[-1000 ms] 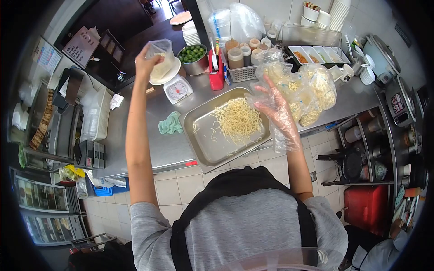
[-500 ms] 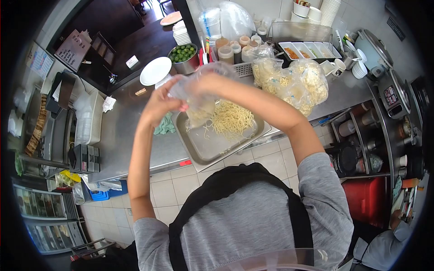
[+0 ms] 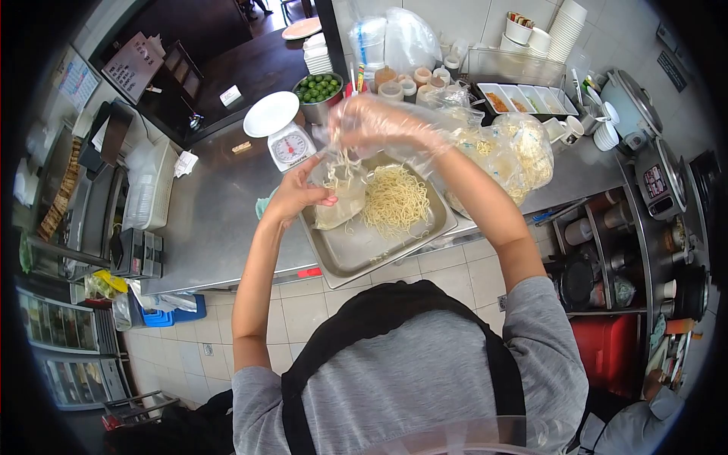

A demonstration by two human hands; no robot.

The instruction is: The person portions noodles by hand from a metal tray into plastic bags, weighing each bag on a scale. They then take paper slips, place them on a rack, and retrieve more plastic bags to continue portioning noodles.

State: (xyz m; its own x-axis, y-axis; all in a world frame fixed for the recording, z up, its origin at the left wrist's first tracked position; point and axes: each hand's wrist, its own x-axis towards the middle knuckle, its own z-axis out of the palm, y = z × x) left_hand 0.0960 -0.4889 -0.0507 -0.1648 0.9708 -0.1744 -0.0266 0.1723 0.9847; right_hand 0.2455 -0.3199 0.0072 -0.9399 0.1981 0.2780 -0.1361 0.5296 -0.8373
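- While the left hand [image 3: 296, 196] is closing its bare fingers round the side of the small bag [image 3: 339, 201], it is steadying the bag over the near-left part of the tray [image 3: 356, 254]; the bag's bottom seems to be resting on the tray floor.
- The right hand [image 3: 371, 121], in a thin clear glove, is bunching its fingers together on the bag's top, well above the tray; the film is stretching upward between the two hands; whether the fingers are pinching film alone or strands as well, I cannot tell.
- Pale noodles are sitting in the bag's belly, with a few strands trailing up the neck — by my reading, one portion is being settled and the mouth gathered.
- Closing that mouth is calling for a low, firm hold from the left hand while the right is working the neck; stray strands are needing to drop clear first — the film is looking flimsy.
- Loose noodles [image 3: 394, 199] are lying in the tray just beside the bag; filled bags [image 3: 516, 155] are piling up at the tray's right; the scale [image 3: 292, 144] is standing behind on the steel counter [image 3: 220, 220], its white plate bare.
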